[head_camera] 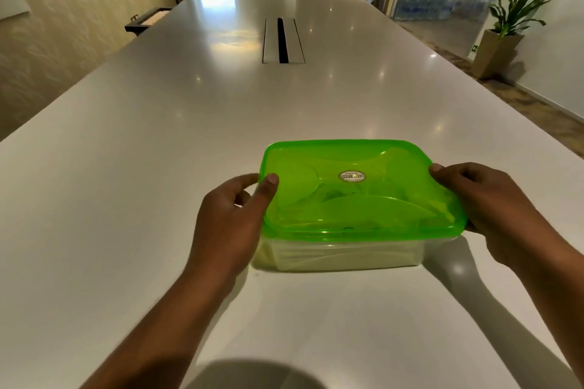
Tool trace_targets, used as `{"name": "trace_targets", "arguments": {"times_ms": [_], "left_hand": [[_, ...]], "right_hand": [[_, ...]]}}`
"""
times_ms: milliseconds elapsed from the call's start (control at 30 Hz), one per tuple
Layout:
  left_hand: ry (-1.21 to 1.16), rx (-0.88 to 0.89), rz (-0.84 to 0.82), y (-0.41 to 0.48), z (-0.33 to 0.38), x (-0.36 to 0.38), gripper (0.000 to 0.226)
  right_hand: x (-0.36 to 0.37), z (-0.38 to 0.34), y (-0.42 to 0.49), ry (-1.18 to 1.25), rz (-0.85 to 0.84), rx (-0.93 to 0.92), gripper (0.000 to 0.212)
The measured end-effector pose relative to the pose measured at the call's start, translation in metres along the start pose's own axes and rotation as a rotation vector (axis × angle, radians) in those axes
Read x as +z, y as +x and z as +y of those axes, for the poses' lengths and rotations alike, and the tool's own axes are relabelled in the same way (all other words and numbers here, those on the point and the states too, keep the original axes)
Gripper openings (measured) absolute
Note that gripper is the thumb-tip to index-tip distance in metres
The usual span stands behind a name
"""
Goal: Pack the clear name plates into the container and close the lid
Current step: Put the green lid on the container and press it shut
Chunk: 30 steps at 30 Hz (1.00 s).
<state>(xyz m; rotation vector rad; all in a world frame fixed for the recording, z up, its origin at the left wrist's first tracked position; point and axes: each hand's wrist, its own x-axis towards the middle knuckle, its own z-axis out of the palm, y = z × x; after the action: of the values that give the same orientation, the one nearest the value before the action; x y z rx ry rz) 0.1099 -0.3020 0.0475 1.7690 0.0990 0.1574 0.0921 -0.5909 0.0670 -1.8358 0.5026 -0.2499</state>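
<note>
Two bare hands hold one box in the lower middle of the frame. The left hand lays its thumb on top of the lid at the left edge, with the other fingers curled against the side. The right hand pinches the right edge of the lid, thumb on top, fingers hidden under the rim.

The lid is bright green, half see-through plastic, a rectangle with round corners and soft moulded curves. It sits on the container, which has clear, slightly milky walls and stands on the smooth, glossy white bench. A small oval sticker is at the middle of the lid; its writing is too small to read. Pale flat shapes show dimly through the wall; what they are I cannot tell. A long metal cable slot lies in the bench at the upper middle.
</note>
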Motion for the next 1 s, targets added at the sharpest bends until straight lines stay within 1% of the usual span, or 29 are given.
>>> {"name": "trace_targets", "arguments": {"times_ms": [100, 133, 233, 267, 333, 367, 400, 467, 567, 600, 667, 700, 733, 800, 900, 1000], "left_hand": [[-0.072, 0.039, -0.031, -0.02, -0.001, 0.011, 0.009], [-0.114, 0.045, -0.026, -0.023, -0.004, 0.015, 0.007], [-0.248, -0.012, 0.017, -0.023, -0.012, 0.021, 0.017], [-0.285, -0.017, 0.015, -0.023, -0.014, 0.021, 0.025], [-0.34, -0.003, -0.018, -0.02, -0.018, 0.022, 0.034], [-0.368, 0.008, -0.038, -0.02, -0.018, 0.023, 0.034], [-0.389, 0.02, -0.058, -0.02, -0.018, 0.024, 0.031], [-0.42, 0.041, -0.074, -0.021, -0.019, 0.025, 0.027], [-0.464, 0.045, -0.08, -0.021, -0.022, 0.026, 0.028], [-0.473, 0.052, -0.085, -0.02, -0.022, 0.026, 0.028], [-0.489, 0.065, -0.097, -0.02, -0.022, 0.026, 0.027], [-0.497, 0.067, -0.101, -0.02, -0.022, 0.027, 0.026], [-0.505, 0.065, -0.103, -0.02, -0.023, 0.027, 0.026], [-0.508, 0.066, -0.101, -0.021, -0.022, 0.027, 0.027], [-0.509, 0.056, -0.098, -0.022, -0.02, 0.027, 0.026], [-0.487, 0.043, -0.101, -0.021, -0.019, 0.025, 0.024]], "right_hand": [[0.002, 0.011, -0.011, 0.0, 0.043, -0.065, 0.025], [0.004, 0.013, -0.012, 0.016, 0.058, -0.076, 0.026], [0.006, 0.016, -0.015, 0.087, 0.068, -0.076, 0.036], [0.007, 0.015, -0.016, 0.107, 0.062, -0.075, 0.044], [0.008, 0.017, -0.017, 0.139, 0.064, -0.084, 0.069], [0.008, 0.019, -0.017, 0.156, 0.065, -0.093, 0.076], [0.009, 0.02, -0.018, 0.174, 0.064, -0.098, 0.076], [0.01, 0.022, -0.019, 0.208, 0.059, -0.098, 0.068], [0.011, 0.023, -0.019, 0.21, 0.054, -0.11, 0.068], [0.011, 0.022, -0.019, 0.21, 0.051, -0.104, 0.061], [0.012, 0.021, -0.018, 0.225, 0.049, -0.088, 0.033], [0.012, 0.021, -0.017, 0.221, 0.055, -0.082, 0.024], [0.011, 0.022, -0.016, 0.215, 0.06, -0.081, 0.023], [0.011, 0.023, -0.016, 0.217, 0.062, -0.083, 0.028], [0.012, 0.021, -0.017, 0.23, 0.075, -0.075, 0.017], [0.013, 0.02, -0.019, 0.242, 0.08, -0.07, 0.013]]}}
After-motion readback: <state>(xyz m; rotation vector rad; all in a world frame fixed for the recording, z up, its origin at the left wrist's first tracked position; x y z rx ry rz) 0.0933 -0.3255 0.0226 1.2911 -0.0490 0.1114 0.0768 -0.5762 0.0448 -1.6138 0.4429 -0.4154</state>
